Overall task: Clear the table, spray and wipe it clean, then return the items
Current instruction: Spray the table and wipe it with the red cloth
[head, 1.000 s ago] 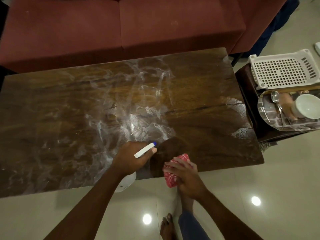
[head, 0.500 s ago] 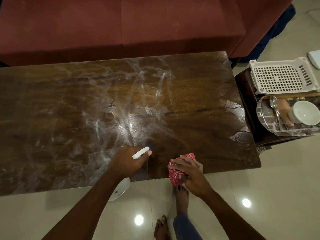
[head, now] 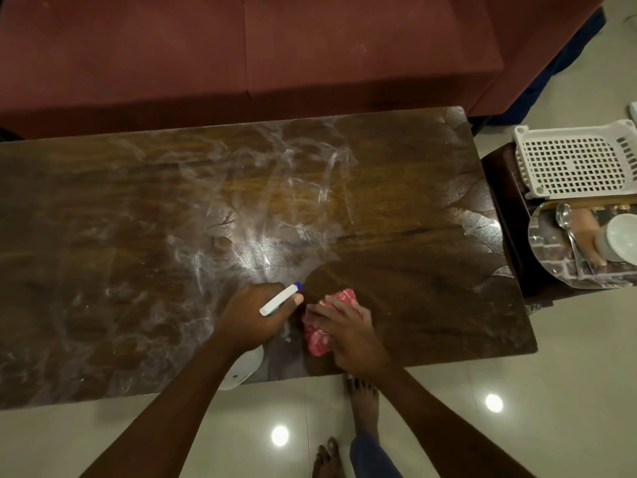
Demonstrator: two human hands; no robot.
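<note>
A dark wooden table carries whitish spray streaks across its middle and left. My left hand grips a white spray bottle with a blue nozzle tip near the table's front edge; the bottle's body shows below my wrist. Just to its right, my right hand presses a red and white cloth flat onto the table. The patch of table beyond and to the right of the cloth looks darker and free of streaks.
A red sofa runs along the table's far side. On a low stand at the right sit a white perforated basket and a glass tray with a spoon and a white cup. My bare feet stand on glossy tiles below.
My right hand with the cloth moved from the table's front edge up onto the surface, close beside the left hand. The left hand and bottle stayed roughly in place.
</note>
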